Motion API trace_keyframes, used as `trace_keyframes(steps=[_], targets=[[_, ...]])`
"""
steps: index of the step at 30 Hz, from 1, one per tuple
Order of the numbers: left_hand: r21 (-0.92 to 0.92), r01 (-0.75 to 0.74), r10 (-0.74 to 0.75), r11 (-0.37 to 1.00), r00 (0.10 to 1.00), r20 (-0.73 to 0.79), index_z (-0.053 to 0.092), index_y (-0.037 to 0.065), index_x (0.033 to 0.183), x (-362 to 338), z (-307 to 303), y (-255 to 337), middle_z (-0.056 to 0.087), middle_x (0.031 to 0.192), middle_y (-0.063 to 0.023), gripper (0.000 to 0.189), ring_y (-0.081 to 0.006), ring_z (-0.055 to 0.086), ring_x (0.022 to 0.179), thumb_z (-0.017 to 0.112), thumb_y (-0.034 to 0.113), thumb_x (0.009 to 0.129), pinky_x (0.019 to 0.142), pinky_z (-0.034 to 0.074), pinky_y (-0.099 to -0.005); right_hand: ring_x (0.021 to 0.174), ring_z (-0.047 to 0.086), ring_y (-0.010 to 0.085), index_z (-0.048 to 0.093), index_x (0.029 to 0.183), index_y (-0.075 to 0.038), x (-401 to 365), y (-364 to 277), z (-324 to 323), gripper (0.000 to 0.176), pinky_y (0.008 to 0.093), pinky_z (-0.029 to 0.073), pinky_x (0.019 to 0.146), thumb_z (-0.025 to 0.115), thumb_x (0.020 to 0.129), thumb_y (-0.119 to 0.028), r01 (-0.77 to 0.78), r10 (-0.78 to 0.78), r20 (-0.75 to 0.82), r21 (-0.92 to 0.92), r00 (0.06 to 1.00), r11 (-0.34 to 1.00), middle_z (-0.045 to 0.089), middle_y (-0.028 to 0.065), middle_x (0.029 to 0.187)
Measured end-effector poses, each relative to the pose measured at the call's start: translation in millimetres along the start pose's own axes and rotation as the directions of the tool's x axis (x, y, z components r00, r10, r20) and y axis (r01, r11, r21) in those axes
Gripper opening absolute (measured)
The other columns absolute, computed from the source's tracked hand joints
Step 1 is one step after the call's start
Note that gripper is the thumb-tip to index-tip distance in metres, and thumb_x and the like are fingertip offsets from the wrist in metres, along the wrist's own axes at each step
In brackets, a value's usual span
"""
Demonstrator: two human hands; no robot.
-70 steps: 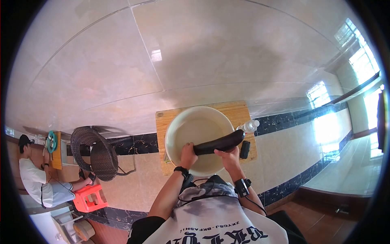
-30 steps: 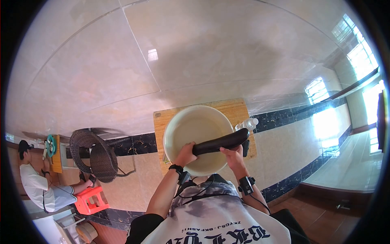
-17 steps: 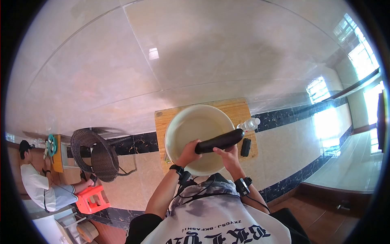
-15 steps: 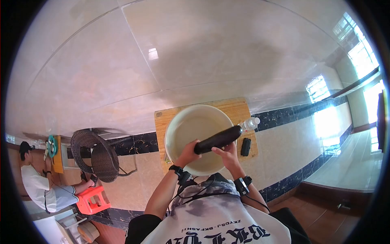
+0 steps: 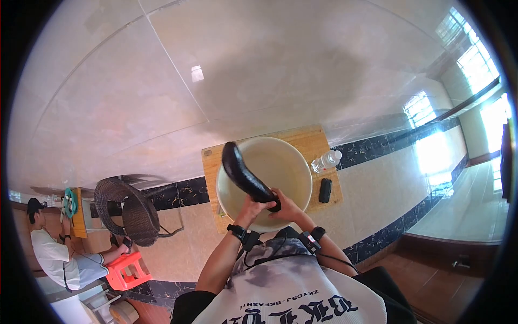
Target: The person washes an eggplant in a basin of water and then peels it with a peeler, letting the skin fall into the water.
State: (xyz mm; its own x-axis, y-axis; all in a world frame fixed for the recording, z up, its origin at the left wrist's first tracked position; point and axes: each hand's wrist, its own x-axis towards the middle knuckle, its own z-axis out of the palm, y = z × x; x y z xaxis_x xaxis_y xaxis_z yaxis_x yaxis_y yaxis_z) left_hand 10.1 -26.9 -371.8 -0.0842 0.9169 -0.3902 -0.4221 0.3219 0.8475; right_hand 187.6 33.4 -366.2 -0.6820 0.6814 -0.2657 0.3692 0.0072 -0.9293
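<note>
A long, glossy, dark eggplant (image 5: 245,178) is held at its near end by both of my hands, above a cream-coloured basin (image 5: 308,189). My left hand (image 5: 252,209) wraps the near end from the left side. From the right, my right hand (image 5: 286,207) closes on the same end, its fingers close to those of the left. The eggplant's far end tilts up and to the left, over the basin's left rim. Parts of the fingers are hidden behind the eggplant.
The basin stands on a wooden table (image 5: 318,141) against a tiled wall. At its right are a clear plastic bottle (image 5: 326,161) and a black case (image 5: 325,190). Further left are a wicker chair (image 5: 140,216) and a person (image 5: 59,254) seated on a red stool (image 5: 129,271).
The eggplant has swung from pointing right to pointing up and left. My right hand has moved from its far end to the near end, beside my left hand.
</note>
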Motion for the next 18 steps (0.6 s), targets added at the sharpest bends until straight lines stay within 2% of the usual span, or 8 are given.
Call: trace_keyframes(steps=[2, 5, 7, 10, 13, 15, 16, 18], targets=[[-0.068, -0.022, 0.02, 0.997, 1.0, -0.022, 0.067, 0.005, 0.119, -1.0, 3.4, -7.1, 0.071, 0.113, -0.0038, 0.062, -0.0191, 0.067, 0.109, 0.097, 0.008, 0.064, 0.096, 0.055, -0.0349, 0.119, 0.064, 0.039, 0.052, 0.137, -0.004, -2.6, -2.7, -4.1, 0.089, 0.0456, 0.051, 0.1, 0.095, 0.061, -0.019, -0.152, 0.148, -0.037, -0.178, 0.988, 0.972, 0.067, 0.0213, 0.122], [-0.142, -0.019, 0.015, 0.99, 1.0, -0.024, 0.066, 0.006, 0.12, -3.3, 8.9, -8.3, 0.069, 0.117, -0.0034, 0.066, -0.0187, 0.064, 0.112, 0.099, 0.011, 0.064, 0.098, 0.053, -0.0341, 0.11, 0.066, 0.0436, 0.057, 0.124, -0.003, 0.7, 1.1, -7.2, 0.078, 0.0469, 0.053, 0.093, 0.094, 0.058, -0.022, -0.125, 0.113, -0.052, -0.353, 0.992, 0.927, 0.069, 0.024, 0.111], [-0.171, 0.019, -0.022, 0.985, 1.0, -0.017, 0.066, 0.007, 0.122, -6.4, 12.7, -1.1, 0.068, 0.118, -0.003, 0.065, -0.0186, 0.063, 0.114, 0.099, 0.012, 0.065, 0.099, 0.052, -0.0337, 0.106, 0.065, 0.0455, 0.058, 0.114, -0.003, 1.8, 0.9, -16.1, 0.064, 0.0486, 0.052, 0.09, 0.088, 0.059, -0.017, -0.116, 0.109, -0.04, -0.337, 0.993, 0.934, 0.069, 0.0246, 0.105], [-0.139, 0.102, -0.099, 0.985, 0.995, 0.027, 0.065, 0.005, 0.125, -0.2, 4.0, -12.5, 0.069, 0.119, -0.0045, 0.052, -0.0176, 0.064, 0.114, 0.09, 0.016, 0.08, 0.097, 0.053, -0.033, 0.101, 0.064, 0.048, 0.057, 0.104, -0.002, 0.6, -13.3, -32.2, 0.047, 0.0513, 0.05, 0.085, 0.078, 0.062, -0.009, -0.061, 0.029, -0.084, -0.405, 0.996, 0.912, 0.067, 0.0256, 0.098], [0.007, 0.242, -0.242, 0.97, 0.968, 0.07, 0.066, 0.003, 0.123, -5.8, 8.2, 6.9, 0.071, 0.114, -0.0047, 0.046, -0.0145, 0.067, 0.105, 0.085, 0.022, 0.086, 0.088, 0.055, -0.0304, 0.097, 0.062, 0.0502, 0.056, 0.097, -0.001, 0.3, -19.6, -54.3, 0.037, 0.0537, 0.048, 0.082, 0.069, 0.063, -0.003, 0.046, -0.125, -0.122, -0.512, 0.985, 0.858, 0.065, 0.0257, 0.094], [0.093, 0.356, -0.368, 0.93, 0.909, 0.195, 0.069, 0.003, 0.118, -5.5, 0.3, 9.3, 0.072, 0.104, -0.0039, 0.039, -0.0122, 0.068, 0.094, 0.084, 0.023, 0.088, 0.08, 0.056, -0.0287, 0.095, 0.061, 0.0492, 0.056, 0.094, 0.0, -0.1, -25.4, -72.5, 0.033, 0.0533, 0.047, 0.08, 0.065, 0.062, -0.001, 0.093, -0.197, -0.12, -0.58, 0.973, 0.809, 0.064, 0.0233, 0.091], [0.142, 0.406, -0.429, 0.903, 0.867, 0.253, 0.07, 0.003, 0.115, -5.1, -4.1, 10.2, 0.073, 0.099, -0.0035, 0.036, -0.011, 0.069, 0.089, 0.083, 0.024, 0.089, 0.077, 0.056, -0.0278, 0.098, 0.061, 0.0466, 0.057, 0.096, -0.002, -1.5, -30.0, -79.0, 0.036, 0.0535, 0.046, 0.084, 0.066, 0.061, -0.002, 0.067, -0.158, -0.101, -0.6, 0.982, 0.797, 0.064, 0.0216, 0.092], [0.404, 0.374, -0.515, 0.835, 0.789, 0.334, 0.072, 0.004, 0.106, -7.9, -1.4, 31.0, 0.073, 0.09, -0.0025, 0.027, -0.011, 0.068, 0.081, 0.083, 0.022, 0.088, 0.071, 0.055, -0.0276, 0.103, 0.062, 0.0414, 0.059, 0.1, -0.005, -4.2, -38.7, -90.0, 0.041, 0.0539, 0.043, 0.09, 0.068, 0.06, -0.003, 0.019, -0.08, -0.066, -0.641, 0.995, 0.767, 0.065, 0.0181, 0.095]])
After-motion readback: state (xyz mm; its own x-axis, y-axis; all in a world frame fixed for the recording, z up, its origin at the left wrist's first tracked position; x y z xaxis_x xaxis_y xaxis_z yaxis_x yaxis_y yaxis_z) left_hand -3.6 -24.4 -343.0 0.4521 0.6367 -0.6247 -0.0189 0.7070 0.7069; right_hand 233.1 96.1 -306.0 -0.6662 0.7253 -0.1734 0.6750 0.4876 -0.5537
